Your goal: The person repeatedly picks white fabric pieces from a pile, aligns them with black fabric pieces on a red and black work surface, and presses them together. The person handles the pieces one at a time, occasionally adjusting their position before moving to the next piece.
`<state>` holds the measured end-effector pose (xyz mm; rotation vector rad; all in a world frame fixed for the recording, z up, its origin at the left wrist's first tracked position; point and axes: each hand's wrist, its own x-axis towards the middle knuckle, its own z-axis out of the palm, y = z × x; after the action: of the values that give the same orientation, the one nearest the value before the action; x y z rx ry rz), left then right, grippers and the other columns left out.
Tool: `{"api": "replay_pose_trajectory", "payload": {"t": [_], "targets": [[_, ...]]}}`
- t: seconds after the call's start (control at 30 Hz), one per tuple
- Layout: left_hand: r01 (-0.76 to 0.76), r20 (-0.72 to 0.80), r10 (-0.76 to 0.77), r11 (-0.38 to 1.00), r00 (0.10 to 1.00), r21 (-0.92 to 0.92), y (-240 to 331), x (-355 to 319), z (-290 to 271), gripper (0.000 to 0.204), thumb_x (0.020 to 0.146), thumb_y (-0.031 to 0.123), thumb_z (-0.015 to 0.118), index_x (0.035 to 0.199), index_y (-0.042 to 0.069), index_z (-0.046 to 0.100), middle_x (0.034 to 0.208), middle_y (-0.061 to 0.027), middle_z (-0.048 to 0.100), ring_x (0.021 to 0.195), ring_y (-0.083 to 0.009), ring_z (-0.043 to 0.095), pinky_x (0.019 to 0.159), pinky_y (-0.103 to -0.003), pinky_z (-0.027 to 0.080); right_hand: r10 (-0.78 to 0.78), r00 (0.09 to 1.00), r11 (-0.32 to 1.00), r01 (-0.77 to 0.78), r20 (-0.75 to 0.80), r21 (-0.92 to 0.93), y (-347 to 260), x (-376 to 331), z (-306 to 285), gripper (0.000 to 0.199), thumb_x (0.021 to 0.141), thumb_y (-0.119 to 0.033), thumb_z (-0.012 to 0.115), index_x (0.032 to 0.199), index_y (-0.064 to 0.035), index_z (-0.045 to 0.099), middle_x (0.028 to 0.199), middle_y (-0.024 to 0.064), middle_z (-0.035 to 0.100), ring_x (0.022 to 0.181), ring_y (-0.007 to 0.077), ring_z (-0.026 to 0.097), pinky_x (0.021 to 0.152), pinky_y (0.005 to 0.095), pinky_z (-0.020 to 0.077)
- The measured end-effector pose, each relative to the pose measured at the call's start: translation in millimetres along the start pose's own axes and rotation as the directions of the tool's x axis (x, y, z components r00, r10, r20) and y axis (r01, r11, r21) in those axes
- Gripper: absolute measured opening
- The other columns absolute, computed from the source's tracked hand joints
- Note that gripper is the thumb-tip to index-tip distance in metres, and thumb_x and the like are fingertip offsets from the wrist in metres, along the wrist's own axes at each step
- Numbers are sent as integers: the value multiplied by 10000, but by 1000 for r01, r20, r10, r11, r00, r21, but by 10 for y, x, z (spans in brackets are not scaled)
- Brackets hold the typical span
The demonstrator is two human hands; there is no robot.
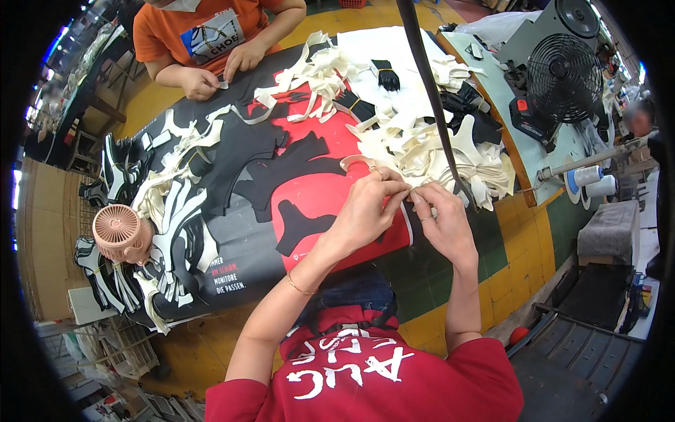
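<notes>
We had our left hand (365, 211) and right hand (439, 221) both pinched on a cream cut piece (410, 191) between them, apparently separating it; the cream pile (429, 151) lay just beyond

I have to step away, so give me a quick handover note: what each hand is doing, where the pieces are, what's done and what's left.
Left hand and right hand: fingers pinching one cream cut piece between them at the table's near edge.
Cream pile lies just beyond the hands; black cut pieces are spread on the red-and-black table cover.
More cream and black pieces are stacked at left by a small pink fan.
Done or left: cannot tell; the pile is large.
</notes>
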<state>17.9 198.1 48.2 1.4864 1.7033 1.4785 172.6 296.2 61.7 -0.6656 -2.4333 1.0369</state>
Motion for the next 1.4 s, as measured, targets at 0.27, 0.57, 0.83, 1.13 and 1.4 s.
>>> {"api": "replay_pose_trajectory", "payload": {"t": [0.27, 0.57, 0.83, 1.13, 1.4], "targets": [[19, -23, -19, 1000, 1000, -5, 3, -10, 45, 153, 861, -23, 638, 985, -70, 715, 954, -196, 672, 860, -359, 649, 775, -425, 517, 2, 998, 1000, -3, -58, -11, -3, 7, 25, 142, 951, -74, 604, 984, 57, 651, 874, 198, 624, 790, 391, 629, 698, 427, 500], [105, 8, -105, 984, 994, -141, -18, 41, 38, 139, 856, -25, 649, 956, -93, 717, 951, -207, 687, 809, -334, 701, 741, -387, 551, -40, 998, 997, 35, -58, -73, 10, 8, 24, 122, 950, -71, 592, 970, 42, 633, 885, 193, 618, 809, 399, 623, 714, 450, 498], [94, 70, -92, 995, 993, -26, -6, 70, -6, 153, 888, -45, 637, 1012, -94, 712, 998, -176, 693, 886, -273, 731, 792, -327, 605, -91, 993, 983, 78, -71, -164, 35, 2, 44, 114, 952, -89, 587, 967, 19, 620, 901, 182, 621, 819, 397, 622, 732, 463, 495], [199, -55, -207, 972, 977, -121, 7, 49, 62, 141, 893, 0, 624, 965, -88, 708, 967, -178, 713, 838, -260, 722, 753, -333, 597, -111, 987, 968, 81, -119, -236, -14, 33, 49, 87, 918, -84, 600, 947, -9, 633, 862, 156, 632, 805, 375, 631, 729, 455, 493], [237, -368, -431, 852, 824, -467, -403, -39, -580, 209, 978, 106, 611, 1067, -66, 689, 966, -77, 711, 849, -98, 657, 728, -251, 524, 1, 944, 937, -116, -329, -329, 177, 208, -189, 175, 964, -135, 561, 986, 11, 655, 957, 202, 668, 873, 407, 656, 786, 479, 508]]}}
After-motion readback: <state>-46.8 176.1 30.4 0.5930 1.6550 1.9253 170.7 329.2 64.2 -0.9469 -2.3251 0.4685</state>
